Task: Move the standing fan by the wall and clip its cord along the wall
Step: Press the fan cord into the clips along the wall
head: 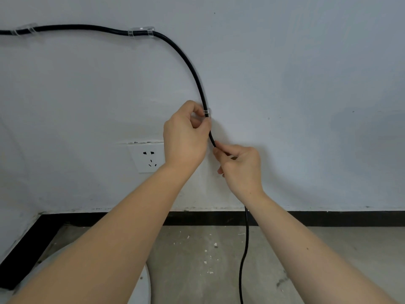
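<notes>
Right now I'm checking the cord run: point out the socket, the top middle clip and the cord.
socket (149,157): head view, faceplate centre.
top middle clip (141,31): head view, clear body.
cord (186,60): head view, curved stretch.

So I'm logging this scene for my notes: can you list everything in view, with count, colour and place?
cord: one, black, runs along the wall from upper left, curves down to the hands, then hangs to the floor
clips: three, clear, on the wall; two along the top run, one at the left hand
socket: one, white, on the wall left of the hands, nothing plugged in
wall: one, pale grey-white
skirting: black strip along the wall's foot
floor: grey concrete with white flecks
fan base: white round edge, bottom left, mostly hidden by an arm
left hand: pinches the cord at the lowest clip
right hand: grips the cord just below
</notes>
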`<state>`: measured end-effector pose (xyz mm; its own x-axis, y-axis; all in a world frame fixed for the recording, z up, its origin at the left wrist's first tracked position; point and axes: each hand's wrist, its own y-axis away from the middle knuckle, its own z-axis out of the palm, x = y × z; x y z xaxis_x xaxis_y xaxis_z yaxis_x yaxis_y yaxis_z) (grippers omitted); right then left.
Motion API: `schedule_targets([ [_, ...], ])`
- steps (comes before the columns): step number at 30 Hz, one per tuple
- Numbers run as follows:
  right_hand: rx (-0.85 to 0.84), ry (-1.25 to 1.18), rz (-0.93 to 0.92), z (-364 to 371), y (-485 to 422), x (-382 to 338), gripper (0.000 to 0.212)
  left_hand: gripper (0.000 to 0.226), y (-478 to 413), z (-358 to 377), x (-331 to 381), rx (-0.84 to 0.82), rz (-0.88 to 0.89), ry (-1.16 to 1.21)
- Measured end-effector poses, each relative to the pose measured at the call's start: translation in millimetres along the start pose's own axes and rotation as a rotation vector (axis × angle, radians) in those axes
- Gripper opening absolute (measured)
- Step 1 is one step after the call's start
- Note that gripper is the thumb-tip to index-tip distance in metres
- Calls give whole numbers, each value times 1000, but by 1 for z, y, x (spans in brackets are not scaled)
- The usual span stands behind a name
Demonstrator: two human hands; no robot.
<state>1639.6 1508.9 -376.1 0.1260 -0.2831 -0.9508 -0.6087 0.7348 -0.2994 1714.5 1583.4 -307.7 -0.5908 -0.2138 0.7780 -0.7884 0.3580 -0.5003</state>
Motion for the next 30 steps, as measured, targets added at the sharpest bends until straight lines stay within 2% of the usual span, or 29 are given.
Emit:
schedule_targets([
  [6, -55, 75, -119, -12, 15, 22, 39, 6, 1, 4, 0, 12, 9, -3],
  [10, -85, 50, 46, -28, 24, 33, 21, 6, 3, 7, 1, 47, -28, 5],
  [13, -115, -7, 195, -32, 25, 36, 37, 8, 6, 11, 2, 84, -53, 27],
  [16, -129, -27, 264, -28, 21, 35, 44, 6, 9, 15, 1, 141, -74, 70],
  [21, -115, -16, 384, -17, 15, 32, 44, 9, 17, 17, -4, 168, -114, 145],
  [28, -99, -38, 503, -13, 6, 26, 44, 15, 19, 8, -17, 90, -191, 288],
  [30, -86, -15, 508, -14, 5, 25, 45, 13, 21, 9, -23, 71, -208, 263],
])
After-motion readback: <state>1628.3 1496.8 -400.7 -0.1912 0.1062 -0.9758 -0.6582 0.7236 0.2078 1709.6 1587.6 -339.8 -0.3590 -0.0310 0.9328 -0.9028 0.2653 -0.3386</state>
